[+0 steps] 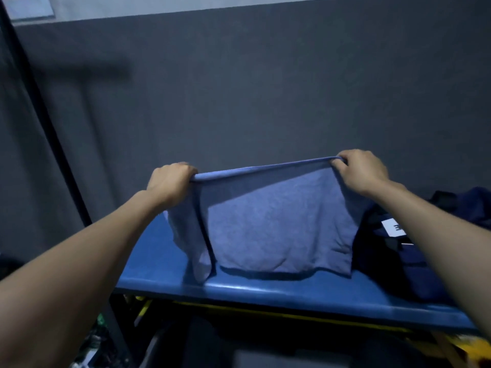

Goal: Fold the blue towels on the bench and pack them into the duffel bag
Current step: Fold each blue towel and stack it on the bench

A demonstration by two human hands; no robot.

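A blue towel (276, 224) hangs stretched in the air above the blue bench (265, 290). My left hand (170, 181) grips its upper left corner and my right hand (361, 171) pinches its upper right corner, so the top edge runs taut between them. The towel looks doubled, with a second layer hanging out at its left side. Its lower edge reaches down to the bench surface. A dark navy duffel bag (409, 264) with a white label (393, 227) sits on the bench at the right, partly behind my right forearm.
A dark grey wall (265, 88) stands close behind the bench. A black pole (47, 128) slants down at the left. Yellow frame parts (239, 310) and clutter lie under the bench.
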